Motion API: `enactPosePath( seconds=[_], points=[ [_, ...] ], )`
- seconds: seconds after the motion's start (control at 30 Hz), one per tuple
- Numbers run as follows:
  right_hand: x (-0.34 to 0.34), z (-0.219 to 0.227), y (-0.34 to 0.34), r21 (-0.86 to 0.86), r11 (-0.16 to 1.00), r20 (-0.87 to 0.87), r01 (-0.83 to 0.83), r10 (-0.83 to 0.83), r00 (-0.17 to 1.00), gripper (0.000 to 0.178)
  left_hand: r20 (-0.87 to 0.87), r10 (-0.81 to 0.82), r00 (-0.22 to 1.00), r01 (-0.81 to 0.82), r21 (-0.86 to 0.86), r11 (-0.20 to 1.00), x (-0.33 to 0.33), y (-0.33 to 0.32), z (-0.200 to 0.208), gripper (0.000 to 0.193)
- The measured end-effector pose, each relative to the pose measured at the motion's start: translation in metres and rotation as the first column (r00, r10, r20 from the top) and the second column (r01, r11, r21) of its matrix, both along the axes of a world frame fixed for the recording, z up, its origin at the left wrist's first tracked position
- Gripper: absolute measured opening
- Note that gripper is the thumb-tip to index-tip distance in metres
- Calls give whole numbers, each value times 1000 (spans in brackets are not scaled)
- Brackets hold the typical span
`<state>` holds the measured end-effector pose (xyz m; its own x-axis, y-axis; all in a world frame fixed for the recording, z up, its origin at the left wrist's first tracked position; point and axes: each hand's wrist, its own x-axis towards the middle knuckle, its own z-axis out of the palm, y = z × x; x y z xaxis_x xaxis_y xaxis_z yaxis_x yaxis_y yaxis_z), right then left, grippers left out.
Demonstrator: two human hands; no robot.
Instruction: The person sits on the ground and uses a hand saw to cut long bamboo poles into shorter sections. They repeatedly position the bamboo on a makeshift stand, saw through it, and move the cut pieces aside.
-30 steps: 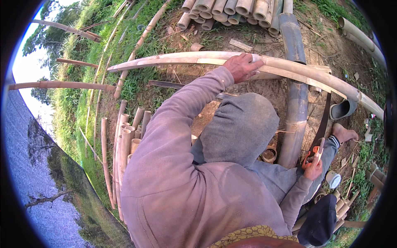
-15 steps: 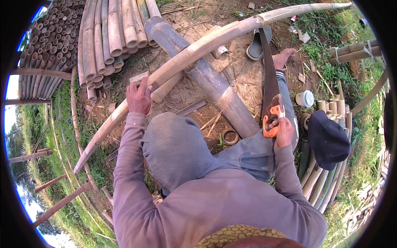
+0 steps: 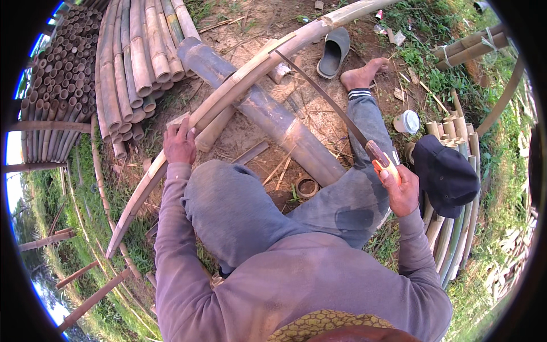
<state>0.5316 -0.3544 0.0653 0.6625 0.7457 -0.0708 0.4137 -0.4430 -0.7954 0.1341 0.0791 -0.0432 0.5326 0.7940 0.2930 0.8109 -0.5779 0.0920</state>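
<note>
A long pale bamboo pole (image 3: 245, 75) slants across the ground, resting over a thick dark bamboo log (image 3: 270, 117). My left hand (image 3: 180, 142) is closed around the pole left of that crossing; a small flat pale piece (image 3: 178, 120) shows at its fingertips. In my right hand (image 3: 403, 188) is a handsaw (image 3: 341, 114) with an orange handle, held over my outstretched leg. Its blade points up and left, turned nearly edge-on. The saw's tip appears at the pole's near edge; whether they touch I cannot tell.
Bamboo poles (image 3: 134, 51) are stacked at the upper left. A grey slipper (image 3: 333, 52) lies beside my bare foot. To the right are a white tub (image 3: 407, 121), a dark cap (image 3: 445, 175) and more cut bamboo (image 3: 454, 245). A bamboo ring (image 3: 306, 186) sits by my leg.
The saw has swung left, its tip moving from beside the slipper toward the pole, and its blade has turned edge-on. My left hand keeps its grip on the pole.
</note>
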Motion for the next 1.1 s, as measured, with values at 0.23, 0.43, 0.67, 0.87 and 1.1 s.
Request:
enactPosePath(
  seconds=[0.23, 0.43, 0.67, 0.87, 1.1],
  points=[
    [-4, -14, 7, 1, 1000, -42, -3, 3, 999, 37, 1, -21, 1000, 21, 64, 998, 2, -1, 1, 45],
    [-8, -10, 13, -14, 1000, -54, -22, 22, 998, 37, 38, 7, 999, -7, 0, 1000, 3, -1, 0, 46],
    [-4, -13, 17, -116, 992, -96, -54, 43, 994, 33, 31, 1, 1000, 0, -44, 999, 4, -1, 5, 47],
    [-7, -12, 27, -102, 993, -95, -61, 51, 994, 34, 25, 4, 1000, -3, -34, 999, 3, 0, 3, 46],
    [-3, -15, 24, -103, 993, -112, -63, 51, 992, 32, 2, 12, 1000, -12, -29, 999, 3, 4, 2, 46]
  ],
)
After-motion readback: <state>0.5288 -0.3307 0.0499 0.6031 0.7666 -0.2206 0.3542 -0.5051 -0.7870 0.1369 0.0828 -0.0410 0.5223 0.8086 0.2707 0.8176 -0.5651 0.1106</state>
